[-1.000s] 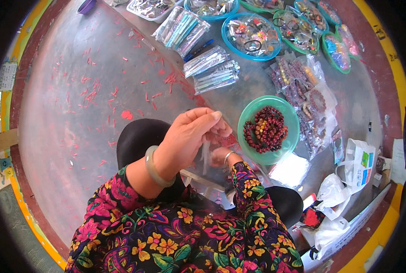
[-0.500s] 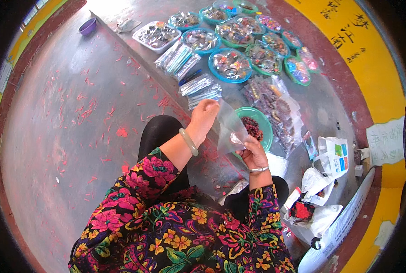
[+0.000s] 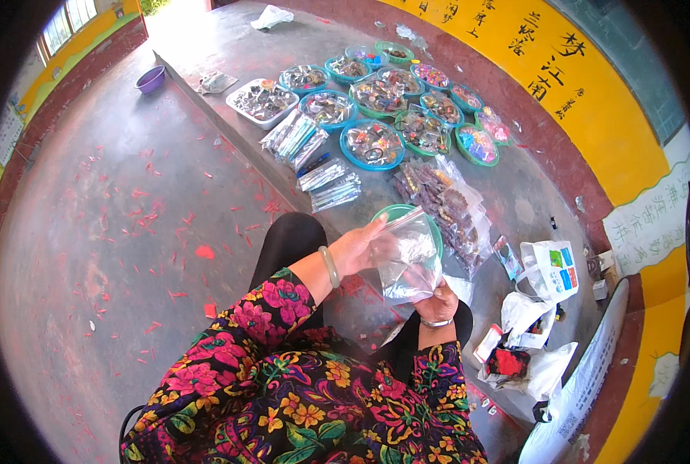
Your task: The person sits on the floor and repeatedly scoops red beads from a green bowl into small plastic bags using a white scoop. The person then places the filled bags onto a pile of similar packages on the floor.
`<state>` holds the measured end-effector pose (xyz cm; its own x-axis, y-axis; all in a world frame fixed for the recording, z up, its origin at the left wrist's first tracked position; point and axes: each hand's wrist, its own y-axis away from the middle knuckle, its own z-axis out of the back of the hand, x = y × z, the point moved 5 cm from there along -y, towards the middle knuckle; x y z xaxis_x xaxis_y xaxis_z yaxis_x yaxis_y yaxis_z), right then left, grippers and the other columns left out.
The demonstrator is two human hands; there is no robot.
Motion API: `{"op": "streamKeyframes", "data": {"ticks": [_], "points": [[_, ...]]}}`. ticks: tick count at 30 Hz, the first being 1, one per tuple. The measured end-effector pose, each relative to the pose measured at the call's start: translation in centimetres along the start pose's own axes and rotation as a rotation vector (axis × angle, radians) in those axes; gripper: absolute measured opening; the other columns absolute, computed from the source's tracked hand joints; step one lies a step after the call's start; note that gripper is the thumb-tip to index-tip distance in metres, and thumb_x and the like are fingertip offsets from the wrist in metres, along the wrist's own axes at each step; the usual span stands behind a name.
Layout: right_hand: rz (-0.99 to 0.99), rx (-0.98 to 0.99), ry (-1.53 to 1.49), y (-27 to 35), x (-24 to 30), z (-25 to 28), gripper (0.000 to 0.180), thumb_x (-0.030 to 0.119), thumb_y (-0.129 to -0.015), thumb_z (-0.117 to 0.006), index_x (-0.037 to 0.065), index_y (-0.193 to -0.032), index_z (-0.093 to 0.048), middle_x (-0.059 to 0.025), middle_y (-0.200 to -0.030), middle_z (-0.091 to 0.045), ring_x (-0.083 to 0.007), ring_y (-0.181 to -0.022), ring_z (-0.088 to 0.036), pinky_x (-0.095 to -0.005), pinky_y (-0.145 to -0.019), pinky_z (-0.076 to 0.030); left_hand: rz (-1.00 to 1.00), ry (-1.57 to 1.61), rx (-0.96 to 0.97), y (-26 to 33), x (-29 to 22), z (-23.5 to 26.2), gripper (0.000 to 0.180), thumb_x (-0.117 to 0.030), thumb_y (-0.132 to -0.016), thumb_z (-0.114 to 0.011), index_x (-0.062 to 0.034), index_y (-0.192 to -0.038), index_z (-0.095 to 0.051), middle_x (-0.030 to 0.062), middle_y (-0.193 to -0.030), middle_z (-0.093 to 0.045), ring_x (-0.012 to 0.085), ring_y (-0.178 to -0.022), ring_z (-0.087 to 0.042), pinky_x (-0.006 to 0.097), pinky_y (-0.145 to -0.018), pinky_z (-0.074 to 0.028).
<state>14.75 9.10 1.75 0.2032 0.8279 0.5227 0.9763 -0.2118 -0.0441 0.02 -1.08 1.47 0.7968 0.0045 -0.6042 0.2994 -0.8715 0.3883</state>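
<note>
The hands (image 3: pixel 353 249) (image 3: pixel 438 304) pinch a clear bag (image 3: pixel 411 259) above littered grey floor (image 3: pixel 90 263), yellow wall (image 3: pixel 609 158) beyond.

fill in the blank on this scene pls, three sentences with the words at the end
The clear bag held by the left hand and right hand partly hides a ____ bowl.
The pale thick bangle circles the ____ wrist.
The basin at the picture's upper left is ____.

Missing words: green; left; purple

It looks like a classroom used as a workroom: yellow wall (image 3: pixel 592 147) with large lettering, dark board (image 3: pixel 627 66), scrap-strewn grey floor (image 3: pixel 90 309), basins (image 3: pixel 374 167) of trinkets.
</note>
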Motion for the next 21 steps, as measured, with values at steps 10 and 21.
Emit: {"op": "streamKeyframes", "data": {"ticks": [10, 21], "points": [[0.338, -0.870, 0.553, 0.4, 2.0, 6.7, 0.012, 0.021, -0.078, -0.060, 0.011, -0.084, -0.056, -0.0017, -0.084, -0.061, -0.0097, -0.069, -0.057, -0.0221, -0.050, -0.044, -0.681, -0.766, -0.459, 1.5, -6.0, -0.4, 0.022, -0.018, -0.083, -0.058, 0.0033, -0.081, -0.063, 0.0093, -0.071, -0.064, 0.0169, -0.064, -0.059, 0.028, -0.055, -0.041], [0.000, -0.551, 0.431, -3.4, -4.3, 6.1, 0.026, 0.034, -0.083, -0.055, 0.011, -0.093, -0.058, -0.0024, -0.085, -0.063, -0.0149, -0.075, -0.061, -0.0282, -0.061, -0.050, -1.108, -1.882, -0.170, 1.0, 1.2, -4.4, 0.029, -0.012, -0.071, -0.054, 0.0003, -0.096, -0.054, 0.0097, -0.088, -0.052, 0.0265, -0.083, -0.052, 0.035, -0.073, -0.044]]}}
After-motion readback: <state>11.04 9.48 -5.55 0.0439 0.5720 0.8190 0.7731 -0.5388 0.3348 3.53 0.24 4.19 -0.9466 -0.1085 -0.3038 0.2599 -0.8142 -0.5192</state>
